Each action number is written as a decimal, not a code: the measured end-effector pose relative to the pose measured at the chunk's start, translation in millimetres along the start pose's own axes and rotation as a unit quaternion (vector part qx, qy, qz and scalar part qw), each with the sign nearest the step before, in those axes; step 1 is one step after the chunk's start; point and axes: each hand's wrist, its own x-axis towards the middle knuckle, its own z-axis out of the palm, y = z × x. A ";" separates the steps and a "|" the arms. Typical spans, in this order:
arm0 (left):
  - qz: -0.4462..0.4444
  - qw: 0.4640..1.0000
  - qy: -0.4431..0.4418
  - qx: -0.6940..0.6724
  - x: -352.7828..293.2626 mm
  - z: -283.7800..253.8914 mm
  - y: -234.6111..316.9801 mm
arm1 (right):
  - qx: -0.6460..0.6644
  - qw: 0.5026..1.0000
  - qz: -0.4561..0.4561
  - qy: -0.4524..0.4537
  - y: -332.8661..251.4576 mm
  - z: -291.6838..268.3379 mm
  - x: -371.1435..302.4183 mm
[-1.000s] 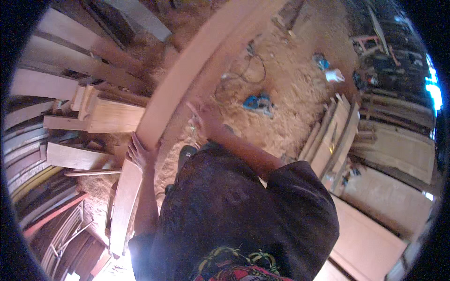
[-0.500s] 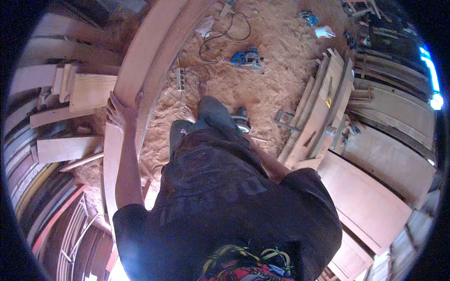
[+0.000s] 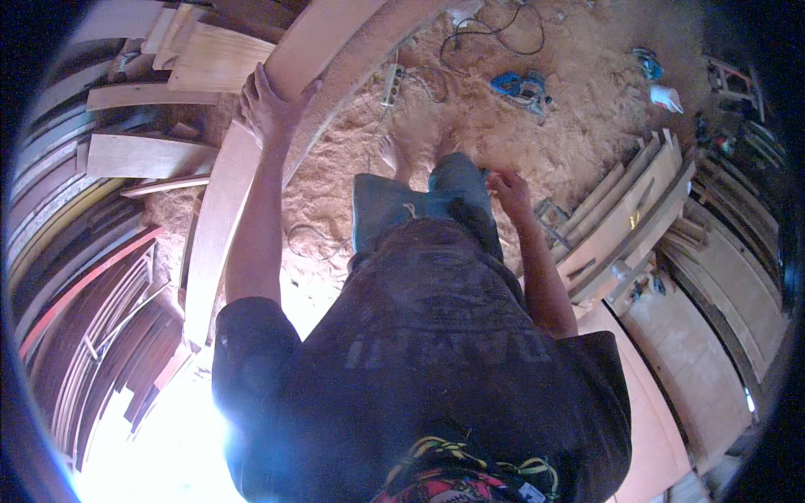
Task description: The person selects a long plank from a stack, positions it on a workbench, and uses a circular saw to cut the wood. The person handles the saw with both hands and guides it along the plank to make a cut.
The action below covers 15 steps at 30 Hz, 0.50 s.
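A long, thick wooden beam (image 3: 220, 210) runs from the top centre down the left side. My left hand (image 3: 272, 113) lies across it, fingers at its left edge and thumb stretched toward the right, gripping it. My right hand (image 3: 512, 194) is low beside my right thigh, with its fingers curled at the trouser leg (image 3: 459, 178). Whether anything sits between those fingers is too small and dim to tell. My bare feet (image 3: 394, 155) stand in the sawdust to the right of the beam.
A blue power tool (image 3: 521, 90) lies on the sawdust-covered floor, with a power strip (image 3: 392, 85) nearer the beam. A white container (image 3: 667, 98) is at the far right. Stacked boards (image 3: 625, 220) stand at right; more planks (image 3: 151, 157) line the left.
My view has swung, so the floor things sit farther right. My right hand has come into sight beside my thigh. The dark tool seen by my right leg no longer shows. My left hand stays on the beam.
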 end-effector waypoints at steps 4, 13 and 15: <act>0.011 1.000 0.013 0.013 1.9 4.5 4.9 | -0.033 0.999 0.000 -0.036 -3.8 1.3 -23.2; 0.075 0.993 0.072 0.060 -4.2 32.0 -19.6 | 0.055 0.996 0.074 0.007 58.5 -61.2 -25.1; 0.041 0.996 0.074 0.008 -15.2 33.7 -6.1 | 0.043 0.997 0.060 0.028 73.5 -84.7 -5.5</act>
